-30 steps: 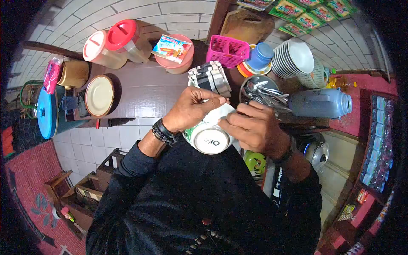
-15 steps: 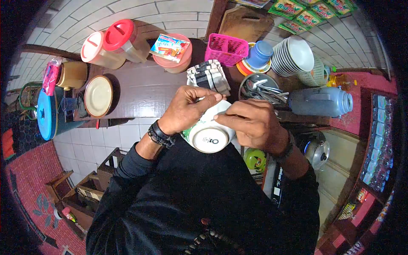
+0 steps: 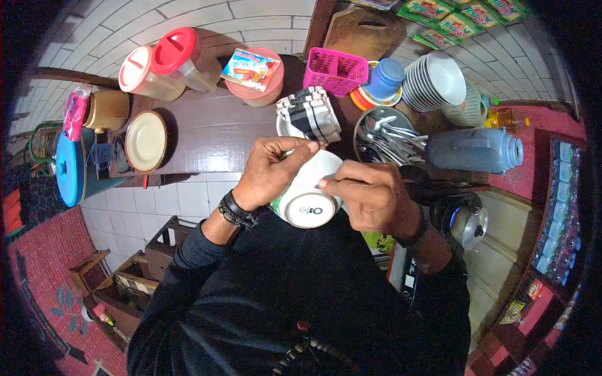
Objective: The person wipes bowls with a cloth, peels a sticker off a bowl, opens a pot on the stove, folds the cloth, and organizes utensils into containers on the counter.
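Note:
A white bowl (image 3: 322, 167) with green marking on its side is tipped so that its stamped base (image 3: 309, 208) faces me. My left hand (image 3: 269, 169) is closed on the bowl's left rim, thumb and fingers pinched over it. On the opposite side my right hand (image 3: 371, 194) is closed against the bowl, its thumb tip and curled fingers at the outer wall; whether anything small sits between them I cannot tell. Just beyond the bowl, a striped black-and-white cloth (image 3: 310, 116) lies bunched on the table, partly over a white dish (image 3: 287, 129).
On the dark table (image 3: 210, 135) are a plate (image 3: 146, 141), a pink-lidded tub (image 3: 266, 94), a pink basket (image 3: 335, 72), stacked white bowls (image 3: 439, 81), a bowl of cutlery (image 3: 385, 135) and a lying blue-grey flask (image 3: 473, 150). A metal pot (image 3: 470, 225) stands at right.
My right hand has shifted slightly down along the bowl's wall, and the bowl has tilted a little. Both hands keep their hold. The white dish by the cloth shows more now.

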The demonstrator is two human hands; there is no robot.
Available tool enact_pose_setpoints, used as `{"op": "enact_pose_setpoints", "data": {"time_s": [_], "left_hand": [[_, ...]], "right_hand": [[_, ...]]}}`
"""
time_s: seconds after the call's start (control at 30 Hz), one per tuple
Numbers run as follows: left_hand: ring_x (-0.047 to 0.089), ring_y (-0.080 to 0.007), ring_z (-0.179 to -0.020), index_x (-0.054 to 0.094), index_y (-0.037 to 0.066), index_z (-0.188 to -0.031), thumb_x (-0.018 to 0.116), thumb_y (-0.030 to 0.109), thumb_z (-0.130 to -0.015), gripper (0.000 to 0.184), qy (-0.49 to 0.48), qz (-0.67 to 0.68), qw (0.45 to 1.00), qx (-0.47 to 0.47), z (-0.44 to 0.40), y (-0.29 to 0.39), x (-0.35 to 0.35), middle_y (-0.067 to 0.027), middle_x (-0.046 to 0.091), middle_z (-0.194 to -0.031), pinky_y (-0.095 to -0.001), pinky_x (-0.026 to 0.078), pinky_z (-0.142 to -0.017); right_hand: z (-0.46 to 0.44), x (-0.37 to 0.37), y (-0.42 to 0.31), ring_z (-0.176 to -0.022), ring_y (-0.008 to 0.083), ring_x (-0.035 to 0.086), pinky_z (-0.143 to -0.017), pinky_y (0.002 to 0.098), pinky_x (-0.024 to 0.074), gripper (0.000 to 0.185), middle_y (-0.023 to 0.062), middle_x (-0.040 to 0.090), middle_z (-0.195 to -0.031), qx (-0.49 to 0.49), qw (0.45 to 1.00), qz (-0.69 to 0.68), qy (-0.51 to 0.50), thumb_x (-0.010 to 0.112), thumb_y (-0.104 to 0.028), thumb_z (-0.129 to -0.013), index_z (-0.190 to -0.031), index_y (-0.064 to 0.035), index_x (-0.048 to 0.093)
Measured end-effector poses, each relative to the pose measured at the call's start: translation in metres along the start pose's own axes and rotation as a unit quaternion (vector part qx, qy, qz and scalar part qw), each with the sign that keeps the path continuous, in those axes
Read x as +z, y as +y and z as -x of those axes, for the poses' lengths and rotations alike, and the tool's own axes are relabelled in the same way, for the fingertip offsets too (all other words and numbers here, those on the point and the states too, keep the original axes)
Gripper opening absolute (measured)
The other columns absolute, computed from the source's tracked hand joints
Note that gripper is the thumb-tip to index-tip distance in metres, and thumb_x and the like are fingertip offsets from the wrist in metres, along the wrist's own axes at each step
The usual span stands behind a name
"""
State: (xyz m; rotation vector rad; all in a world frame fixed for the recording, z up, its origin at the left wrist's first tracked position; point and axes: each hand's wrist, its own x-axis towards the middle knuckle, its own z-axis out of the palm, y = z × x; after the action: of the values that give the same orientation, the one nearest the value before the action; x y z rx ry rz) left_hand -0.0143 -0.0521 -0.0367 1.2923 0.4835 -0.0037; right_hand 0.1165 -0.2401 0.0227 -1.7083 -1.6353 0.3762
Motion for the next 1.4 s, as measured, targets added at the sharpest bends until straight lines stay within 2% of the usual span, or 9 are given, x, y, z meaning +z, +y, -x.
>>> {"op": "enact_pose_setpoints", "data": {"time_s": [0.1, 0.23, 0.37, 0.5, 0.57, 0.73, 0.97, 1.03, 1.4], "left_hand": [[0.066, -0.0075, -0.083, 0.076, -0.004, -0.111, 0.067, 0.017, -0.103, 0.024, 0.003, -0.011, 1.0, 0.001, -0.003, 0.003, 0.001, -0.0073, 0.077, -0.096, -0.0252, 0.055, -0.073], [0.065, -0.0055, -0.078, 0.079, -0.002, -0.106, 0.067, 0.017, -0.102, 0.023, 0.014, -0.013, 0.999, 0.028, -0.001, -0.001, 0.005, -0.0055, 0.078, -0.09, -0.025, 0.054, -0.068], [0.066, -0.0061, -0.079, 0.079, -0.002, -0.106, 0.068, 0.017, -0.102, 0.022, 0.002, -0.012, 0.999, 0.035, -0.005, -0.004, 0.006, -0.0055, 0.078, -0.09, -0.0258, 0.054, -0.069], [0.066, -0.0063, -0.082, 0.079, -0.001, -0.105, 0.068, 0.017, -0.101, 0.022, -0.005, -0.031, 0.999, 0.036, -0.003, 0.0, 0.006, -0.0061, 0.079, -0.091, -0.0268, 0.054, -0.071], [0.065, -0.0062, -0.082, 0.079, -0.002, -0.105, 0.068, 0.017, -0.101, 0.022, -0.01, -0.042, 0.999, 0.028, -0.002, 0.005, 0.008, -0.0062, 0.079, -0.091, -0.027, 0.055, -0.072], [0.065, -0.0058, -0.082, 0.079, -0.002, -0.105, 0.068, 0.018, -0.101, 0.023, -0.01, -0.042, 0.999, 0.021, -0.003, 0.004, 0.005, -0.0064, 0.079, -0.091, -0.0271, 0.054, -0.072], [0.064, -0.0056, -0.081, 0.078, -0.002, -0.106, 0.068, 0.018, -0.101, 0.023, -0.017, -0.038, 0.998, 0.038, -0.001, 0.001, 0.005, -0.0058, 0.078, -0.09, -0.0271, 0.054, -0.072], [0.063, -0.0053, -0.081, 0.078, -0.002, -0.106, 0.068, 0.018, -0.101, 0.023, -0.016, -0.05, 0.998, 0.033, 0.002, 0.004, 0.006, -0.0057, 0.078, -0.09, -0.027, 0.054, -0.073], [0.064, -0.0052, -0.082, 0.078, -0.002, -0.106, 0.067, 0.019, -0.102, 0.024, -0.012, -0.04, 0.999, 0.018, 0.005, 0.002, 0.006, -0.0047, 0.078, -0.089, -0.0266, 0.054, -0.072]], "right_hand": [[-0.005, 0.009, -0.009, -0.067, 0.0279, 0.067, -0.057, 0.0405, 0.0548, 0.032, 0.0073, 0.063, -0.084, 0.016, 0.998, 0.017, 0.051, 0.07, 0.005, -0.069, -0.098, -0.0051, 0.075], [0.005, 0.01, -0.007, -0.067, 0.0296, 0.067, -0.057, 0.0401, 0.0538, 0.025, 0.0096, 0.064, -0.085, 0.081, 0.994, -0.073, 0.016, 0.068, 0.006, -0.077, -0.098, -0.0052, 0.076], [-0.004, 0.008, -0.006, -0.07, 0.0308, 0.069, -0.059, 0.0397, 0.0543, 0.022, 0.0108, 0.066, -0.086, 0.072, 0.992, -0.089, 0.046, 0.067, 0.007, -0.08, -0.097, -0.0046, 0.076], [-0.003, 0.002, -0.005, -0.073, 0.0317, 0.071, -0.061, 0.0402, 0.0551, 0.022, 0.0125, 0.067, -0.087, 0.076, 0.993, -0.094, 0.008, 0.066, 0.006, -0.081, -0.097, -0.0039, 0.076], [-0.005, -0.003, 0.0, -0.07, 0.0247, 0.068, -0.06, 0.0339, 0.0517, 0.029, 0.0119, 0.066, -0.084, 0.064, 0.993, -0.098, -0.025, 0.065, 0.014, -0.079, -0.1, -0.0003, 0.077], [-0.008, 0.0, 0.007, -0.072, 0.026, 0.067, -0.064, 0.0351, 0.0521, 0.03, 0.012, 0.065, -0.084, 0.036, 0.993, -0.111, -0.036, 0.063, 0.015, -0.079, -0.1, 0.0, 0.077], [-0.013, 0.003, 0.005, -0.086, 0.026, 0.068, -0.073, 0.0339, 0.0527, 0.029, 0.0125, 0.066, -0.096, 0.056, 0.99, -0.125, -0.046, 0.067, 0.013, -0.08, -0.104, 0.0002, 0.076], [-0.006, 0.009, 0.014, -0.088, 0.0292, 0.071, -0.075, 0.0361, 0.0555, 0.021, 0.011, 0.066, -0.097, 0.02, 0.986, -0.16, -0.038, 0.075, 0.0, -0.079, -0.1, -0.0032, 0.076], [-0.003, 0.002, 0.018, -0.095, 0.0325, 0.07, -0.083, 0.0381, 0.0544, 0.031, 0.0123, 0.066, -0.104, 0.035, 0.979, -0.184, -0.084, 0.077, -0.001, -0.073, -0.103, -0.0036, 0.075]]}}
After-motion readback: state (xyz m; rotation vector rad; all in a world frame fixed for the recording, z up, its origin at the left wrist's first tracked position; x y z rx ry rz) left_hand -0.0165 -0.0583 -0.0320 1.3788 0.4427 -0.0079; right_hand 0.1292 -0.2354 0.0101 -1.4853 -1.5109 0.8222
